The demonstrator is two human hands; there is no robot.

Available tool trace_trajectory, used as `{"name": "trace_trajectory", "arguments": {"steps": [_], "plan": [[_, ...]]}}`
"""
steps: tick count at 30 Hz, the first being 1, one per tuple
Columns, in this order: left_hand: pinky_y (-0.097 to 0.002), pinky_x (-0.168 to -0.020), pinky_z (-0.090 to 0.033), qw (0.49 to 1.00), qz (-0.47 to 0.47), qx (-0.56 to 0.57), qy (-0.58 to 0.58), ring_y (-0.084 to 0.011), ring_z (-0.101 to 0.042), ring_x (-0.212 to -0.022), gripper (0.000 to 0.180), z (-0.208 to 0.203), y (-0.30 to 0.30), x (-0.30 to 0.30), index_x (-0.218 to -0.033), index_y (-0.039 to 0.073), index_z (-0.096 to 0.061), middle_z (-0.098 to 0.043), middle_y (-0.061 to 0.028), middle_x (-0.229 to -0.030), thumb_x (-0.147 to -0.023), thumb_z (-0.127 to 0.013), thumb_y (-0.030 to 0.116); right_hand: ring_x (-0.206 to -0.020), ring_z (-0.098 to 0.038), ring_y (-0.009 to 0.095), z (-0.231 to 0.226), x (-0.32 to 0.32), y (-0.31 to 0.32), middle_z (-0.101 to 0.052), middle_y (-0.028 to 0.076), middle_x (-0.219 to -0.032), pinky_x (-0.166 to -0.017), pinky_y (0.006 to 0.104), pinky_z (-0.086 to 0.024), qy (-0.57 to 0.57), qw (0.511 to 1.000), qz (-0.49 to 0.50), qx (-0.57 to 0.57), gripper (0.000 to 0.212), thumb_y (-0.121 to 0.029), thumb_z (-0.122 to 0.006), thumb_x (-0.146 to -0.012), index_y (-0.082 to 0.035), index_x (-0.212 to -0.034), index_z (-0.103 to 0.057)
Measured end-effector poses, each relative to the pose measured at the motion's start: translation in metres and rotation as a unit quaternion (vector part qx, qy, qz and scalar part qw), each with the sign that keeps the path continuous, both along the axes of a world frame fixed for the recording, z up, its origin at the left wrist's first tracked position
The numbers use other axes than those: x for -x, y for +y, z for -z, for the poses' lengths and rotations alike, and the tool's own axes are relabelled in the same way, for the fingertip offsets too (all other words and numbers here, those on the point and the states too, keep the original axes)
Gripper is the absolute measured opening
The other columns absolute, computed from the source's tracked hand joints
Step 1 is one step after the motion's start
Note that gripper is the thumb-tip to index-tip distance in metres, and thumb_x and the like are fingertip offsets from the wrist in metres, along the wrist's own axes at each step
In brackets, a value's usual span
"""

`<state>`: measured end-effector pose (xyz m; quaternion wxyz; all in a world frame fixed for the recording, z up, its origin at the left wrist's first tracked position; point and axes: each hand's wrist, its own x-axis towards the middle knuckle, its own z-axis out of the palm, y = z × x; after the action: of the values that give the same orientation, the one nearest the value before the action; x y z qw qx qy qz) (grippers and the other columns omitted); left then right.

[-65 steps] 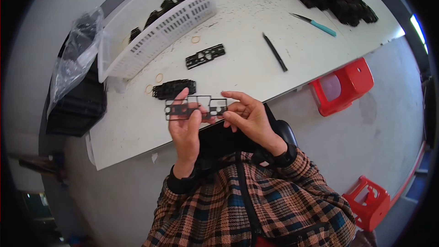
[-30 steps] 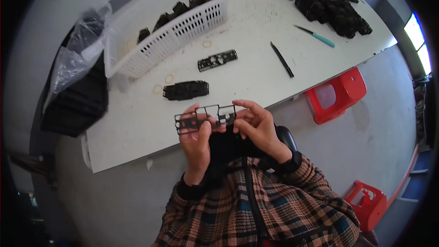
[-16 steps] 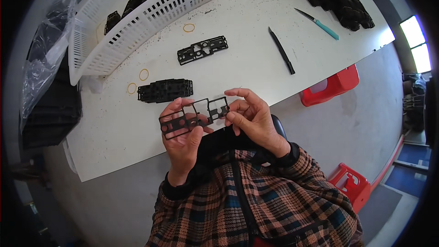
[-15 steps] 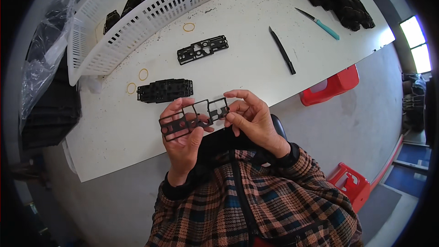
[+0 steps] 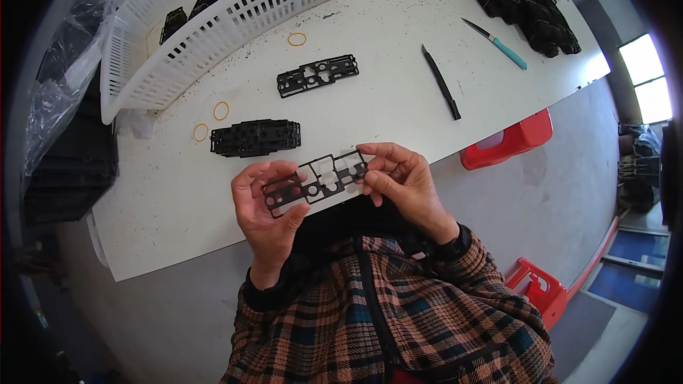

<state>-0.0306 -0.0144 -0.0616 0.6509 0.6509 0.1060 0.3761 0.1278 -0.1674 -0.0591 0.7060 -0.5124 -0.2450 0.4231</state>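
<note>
A thin black plastic frame (image 5: 287, 195) with square openings and round holes is held up over the table's near edge, tilted with its right end higher. My right hand (image 5: 410, 186) pinches that right end between thumb and fingers. Around the left end curves my left hand (image 5: 260, 217), thumb at the lower edge and fingers at the upper edge and behind. Just beyond lies a stack of black plastic frames (image 5: 256, 138). Farther back, another black frame piece (image 5: 318, 75) rests flat on the table.
A white slotted basket (image 5: 213, 39) holding black parts stands at the back left. Yellow rubber bands (image 5: 221, 110) lie nearby. To the right are a black pen-like tool (image 5: 441, 82), a teal-handled knife (image 5: 508, 54) and a pile of black parts (image 5: 523, 3). Red stools (image 5: 509, 140) stand beyond the table (image 5: 163, 220).
The frame has shifted right and turned flatter to view, showing more of its holes. My left hand has moved left along it, with thumb and fingers wider apart. The right hand still pinches its end.
</note>
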Motion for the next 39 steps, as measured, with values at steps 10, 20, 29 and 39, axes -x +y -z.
{"name": "trace_trajectory", "arguments": {"steps": [10, 20, 29, 39], "plan": [[-0.0346, -0.069, -0.050, 0.881, -0.084, -0.398, 0.241, -0.0242, -0.061, -0.083, 0.032, -0.015, -0.013, -0.001, -0.092, 0.006, -0.064, -0.063, -0.0072, -0.100, -0.065, -0.081, 0.005, -0.072, -0.063, 0.006, -0.003, -0.011, -0.010, -0.066, 0.003, -0.080, -0.055, 0.0165, -0.049, -0.023, 0.998, -0.035, 0.050, 0.024, -0.003, -0.060, -0.093, 0.002, -0.117, -0.059], [-0.0363, -0.058, -0.045, 0.854, -0.051, -0.440, 0.273, -0.0268, -0.056, -0.065, 0.010, -0.019, -0.020, -0.004, -0.085, 0.003, -0.062, -0.063, -0.0069, -0.078, -0.078, -0.069, 0.001, -0.071, -0.061, 0.004, -0.026, -0.024, -0.021, -0.066, 0.001, -0.082, -0.057, 0.0168, -0.048, -0.115, 0.985, -0.027, 0.129, 0.021, -0.006, -0.060, -0.093, 0.000, -0.114, -0.061], [-0.0394, -0.049, -0.040, 0.904, -0.023, -0.237, 0.355, -0.0343, -0.054, -0.052, 0.012, -0.011, -0.012, -0.005, -0.090, 0.002, -0.052, -0.053, -0.0165, -0.060, -0.092, -0.061, 0.010, -0.070, -0.057, 0.017, -0.012, -0.126, -0.034, -0.061, 0.010, -0.080, -0.063, 0.0291, -0.048, -0.614, 0.719, 0.172, 0.275, 0.024, -0.016, -0.068, -0.088, -0.001, -0.105, -0.062], [-0.0416, -0.048, -0.039, 0.900, -0.001, -0.209, 0.383, -0.0392, -0.052, -0.053, 0.016, -0.010, -0.009, -0.009, -0.090, 0.001, -0.046, -0.050, -0.0196, -0.056, -0.093, -0.059, 0.010, -0.062, -0.057, 0.023, 0.001, -0.150, -0.025, -0.063, 0.011, -0.075, -0.063, 0.0354, -0.050, -0.573, 0.695, 0.148, 0.409, 0.035, -0.029, -0.071, -0.084, 0.002, -0.097, -0.060]]}}
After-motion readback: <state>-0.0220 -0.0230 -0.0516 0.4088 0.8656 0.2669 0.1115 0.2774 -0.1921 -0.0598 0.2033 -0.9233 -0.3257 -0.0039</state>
